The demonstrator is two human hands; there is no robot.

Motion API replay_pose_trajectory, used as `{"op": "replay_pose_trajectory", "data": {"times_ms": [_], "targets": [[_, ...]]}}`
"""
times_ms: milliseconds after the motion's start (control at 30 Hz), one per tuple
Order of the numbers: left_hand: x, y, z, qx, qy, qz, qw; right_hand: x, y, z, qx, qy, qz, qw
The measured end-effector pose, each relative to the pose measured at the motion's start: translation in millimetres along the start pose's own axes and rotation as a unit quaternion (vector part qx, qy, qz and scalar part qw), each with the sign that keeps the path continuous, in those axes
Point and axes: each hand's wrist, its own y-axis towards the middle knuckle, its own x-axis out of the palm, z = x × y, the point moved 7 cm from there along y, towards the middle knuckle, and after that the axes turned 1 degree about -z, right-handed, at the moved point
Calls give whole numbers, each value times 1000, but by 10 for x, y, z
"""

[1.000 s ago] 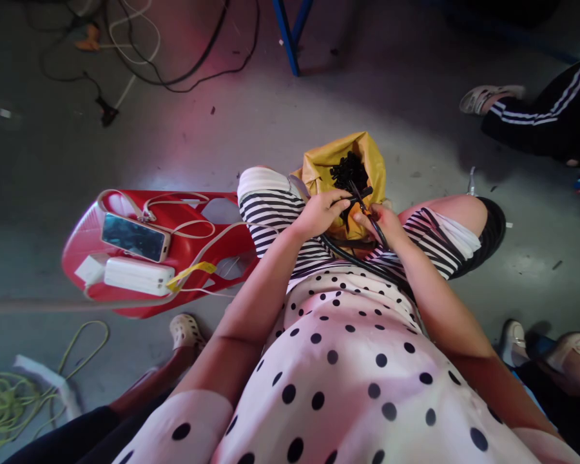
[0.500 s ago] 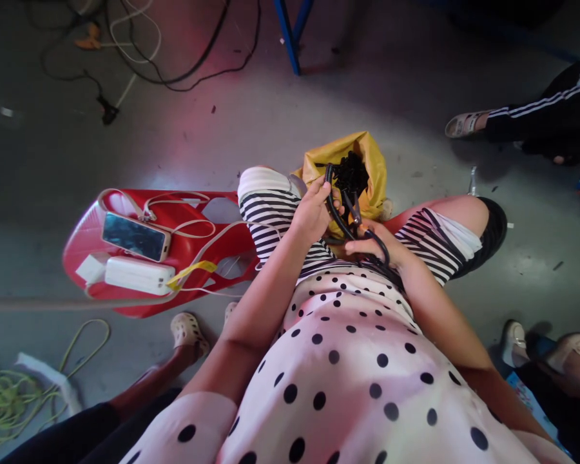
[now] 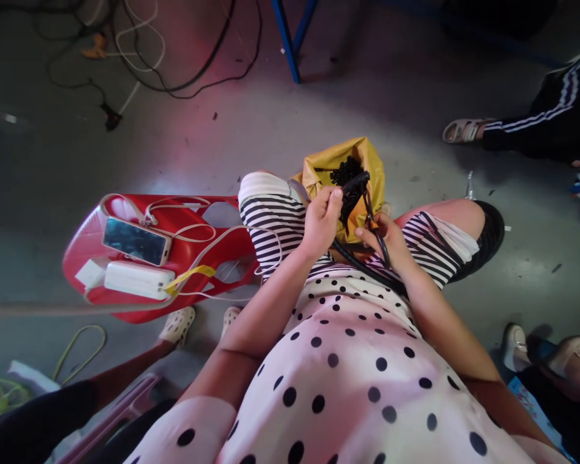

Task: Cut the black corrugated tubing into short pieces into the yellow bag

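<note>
I sit with a yellow bag [image 3: 372, 164] of small black parts [image 3: 347, 173] between my knees. My left hand [image 3: 320, 220] is closed in a fist round a black ribbed hose [image 3: 355, 182], whose end sticks up over the bag. My right hand [image 3: 385, 236] pinches a thin black wire with an orange bit close to the hose end. The hose runs back across my lap under my right forearm.
A red plastic stool [image 3: 96, 240] at my left carries a phone [image 3: 135, 240], a white power bank [image 3: 138, 280] and cords. Cables lie on the floor at top left, a blue frame leg [image 3: 286, 40] beyond. Other people's legs and feet show at right and lower left.
My left hand has shifted its grip on the hose and the ribbed end now points up over the bag. My right hand has moved up toward it. The feet at lower left shifted.
</note>
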Motion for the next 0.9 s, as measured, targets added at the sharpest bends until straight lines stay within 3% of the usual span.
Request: {"op": "replay_pose_trajectory", "data": {"times_ms": [133, 300, 500, 900], "targets": [[-23, -15, 110, 90, 101, -10, 991, -3, -66, 47, 8, -26, -25, 999], [14, -65, 180, 136, 163, -48, 976, 52, -123, -34, 16, -31, -31, 999], [39, -68, 169, 134, 185, -64, 971, 48, -115, -163, 11, -56, -14, 998], [63, -63, 207, 93, 179, -74, 977, 32, -96, -194, -3, -75, 3, 997]]}}
